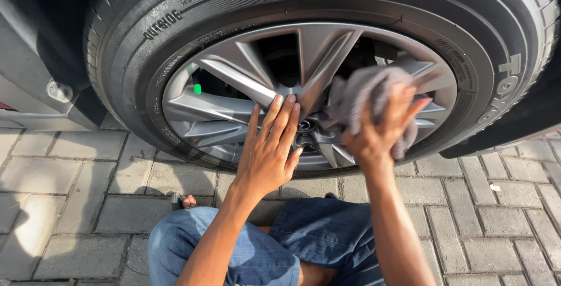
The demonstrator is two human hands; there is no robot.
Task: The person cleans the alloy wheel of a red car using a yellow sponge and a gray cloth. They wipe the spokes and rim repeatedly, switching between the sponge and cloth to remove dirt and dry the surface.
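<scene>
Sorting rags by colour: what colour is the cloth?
Grey, seen in the head view: the cloth in the right hand.

Single head-worn view, close and steeply downward, over knees toward the car wheel (pixel 310 87) and paving (pixel 82 204).

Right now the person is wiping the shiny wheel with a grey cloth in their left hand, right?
Not quite: the head view shows the grey cloth in the right hand. The left hand rests flat on the wheel.

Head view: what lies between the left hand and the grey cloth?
Between left hand and grey cloth in right hand, the head view shows the wheel hub.
</scene>
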